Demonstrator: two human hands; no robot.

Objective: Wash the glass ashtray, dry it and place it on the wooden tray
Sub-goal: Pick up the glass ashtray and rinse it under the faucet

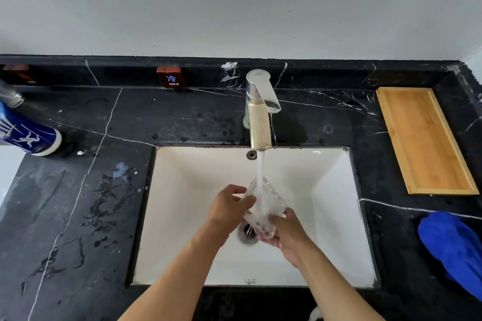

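The clear glass ashtray point(270, 197) is tilted on edge above the white sink point(187, 190), under a stream of water running from the faucet point(259, 117). My left hand point(229, 206) grips its left rim. My right hand point(285, 232) cups its lower right side from beneath. The wooden tray point(422, 138) lies bare on the black counter at the right. A crumpled blue cloth point(453, 245) rests on the counter at the lower right.
A blue and white bottle point(28, 135) lies at the left of the black marble counter point(78, 190), which is wet and smeared there. A small "COLD" sign point(170, 77) leans against the backsplash. The drain point(247, 233) sits under the ashtray.
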